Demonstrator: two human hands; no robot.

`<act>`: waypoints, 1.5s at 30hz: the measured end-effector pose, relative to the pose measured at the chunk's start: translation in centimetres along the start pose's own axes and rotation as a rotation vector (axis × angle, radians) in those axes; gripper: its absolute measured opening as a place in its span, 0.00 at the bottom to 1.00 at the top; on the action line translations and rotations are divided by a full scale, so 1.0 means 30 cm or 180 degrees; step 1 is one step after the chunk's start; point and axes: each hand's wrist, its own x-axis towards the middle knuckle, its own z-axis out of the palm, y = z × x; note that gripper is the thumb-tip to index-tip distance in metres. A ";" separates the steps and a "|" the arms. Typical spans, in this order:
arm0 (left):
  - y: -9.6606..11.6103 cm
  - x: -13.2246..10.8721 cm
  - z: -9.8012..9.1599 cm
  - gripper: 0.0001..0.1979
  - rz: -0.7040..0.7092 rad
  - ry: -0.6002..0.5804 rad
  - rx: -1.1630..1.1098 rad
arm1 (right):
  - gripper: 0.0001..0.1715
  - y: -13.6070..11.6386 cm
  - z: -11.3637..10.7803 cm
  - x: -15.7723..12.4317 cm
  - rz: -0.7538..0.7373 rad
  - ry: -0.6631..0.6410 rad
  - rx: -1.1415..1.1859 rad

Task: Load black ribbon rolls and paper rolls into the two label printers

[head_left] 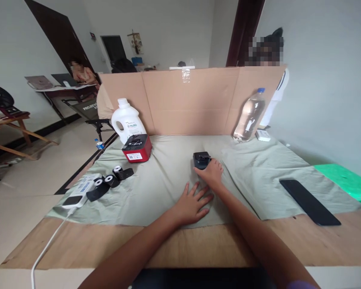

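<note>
My right hand is closed around the near and right sides of a small black box-shaped device, which sits on the grey-green cloth. Its exact kind I cannot make out; something dark and shiny lies on its top. Just nearer to me, my left hand rests flat on the cloth with its fingers spread, holding nothing. To the left of the hands are several small black rolls with white cores and a red and black box with a white label.
A white jug and a clear bottle stand before a cardboard screen. A black phone-like slab lies right; a white device with a cable lies left. A green stool stands beside the table. People sit beyond.
</note>
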 end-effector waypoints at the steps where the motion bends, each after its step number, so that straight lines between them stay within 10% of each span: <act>1: 0.001 0.000 0.002 0.30 0.0000 -0.0002 -0.0014 | 0.45 -0.004 0.008 -0.013 -0.0017 0.0016 -0.0005; 9: -0.049 0.008 -0.023 0.23 -0.0030 0.0685 -0.0678 | 0.51 0.030 0.043 -0.046 -0.0186 0.0077 -0.0041; 14: -0.256 0.130 -0.165 0.10 -0.1586 0.2234 -0.2577 | 0.58 0.035 0.046 -0.061 -0.0312 -0.0011 0.0039; 23: -0.393 0.388 -0.233 0.16 -0.2408 0.1186 -0.3676 | 0.54 0.040 0.032 -0.054 -0.0343 -0.0246 0.0285; 45: -0.382 0.378 -0.264 0.16 -0.2323 0.0943 -0.3251 | 0.54 0.046 0.039 -0.031 -0.0141 -0.0343 0.0461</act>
